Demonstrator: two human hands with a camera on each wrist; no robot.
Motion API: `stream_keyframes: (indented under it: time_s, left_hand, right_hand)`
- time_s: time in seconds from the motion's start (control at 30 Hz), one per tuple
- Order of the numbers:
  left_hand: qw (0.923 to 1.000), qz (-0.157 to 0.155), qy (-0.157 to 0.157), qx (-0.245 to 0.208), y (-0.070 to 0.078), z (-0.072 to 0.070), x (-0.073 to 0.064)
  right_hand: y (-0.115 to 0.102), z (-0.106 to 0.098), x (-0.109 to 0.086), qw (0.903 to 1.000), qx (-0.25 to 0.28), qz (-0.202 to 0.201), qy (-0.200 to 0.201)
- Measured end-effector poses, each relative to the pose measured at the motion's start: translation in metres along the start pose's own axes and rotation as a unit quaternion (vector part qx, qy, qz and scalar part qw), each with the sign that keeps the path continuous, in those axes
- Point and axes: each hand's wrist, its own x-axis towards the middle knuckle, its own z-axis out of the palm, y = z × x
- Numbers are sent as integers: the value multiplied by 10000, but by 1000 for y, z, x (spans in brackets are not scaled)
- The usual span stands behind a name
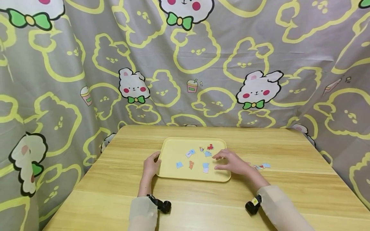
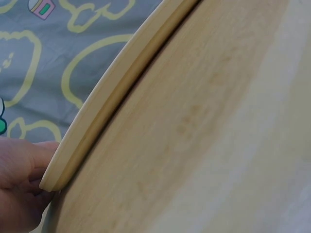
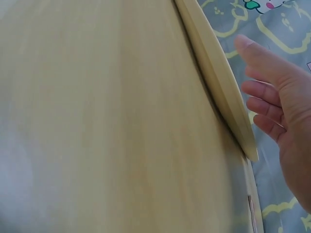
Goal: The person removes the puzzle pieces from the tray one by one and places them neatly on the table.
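Observation:
A yellow tray (image 1: 173, 173) lies on the table, with several small flat puzzle pieces spread over it. They include a blue piece (image 1: 179, 165), an orange one (image 1: 191, 165), a blue-and-lilac one (image 1: 205, 167) and a red one (image 1: 210, 147). At the tray's left edge, my left hand (image 1: 151, 165) holds the rim; the left wrist view shows thumb and fingers (image 2: 43, 158) at it. My right hand (image 1: 231, 162) hovers over the right edge, thumb and fingers apart and nothing between them, near the blue-and-lilac piece.
More puzzle pieces (image 1: 262, 166) lie in a small heap on the wooden table (image 1: 289, 192), right of the tray and partly behind the right wrist. A grey patterned curtain (image 1: 162, 57) hangs behind the table and along its sides.

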Motion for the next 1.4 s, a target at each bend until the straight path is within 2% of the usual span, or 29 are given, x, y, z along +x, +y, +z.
stream_keyframes:
  time_s: [0.43, 0.73, 1.0, 1.4]
  left_hand:
    - [9999, 110, 84, 64, -3, 1, 0]
    - [9999, 76, 86, 55, -4, 2, -1]
    - [10000, -41, 29, -29, -6, 2, 1]
    - [10000, -39, 6, -76, -4, 1, 1]
  right_hand:
    - [-13, 10, 10, 9995, -119, 117, -286]
    - [-15, 15, 13, 9989, -397, -136, -228]
    - [-17, 20, 17, 9983, -394, 10, -434]
    - [-18, 22, 21, 9972, -511, -194, -504]
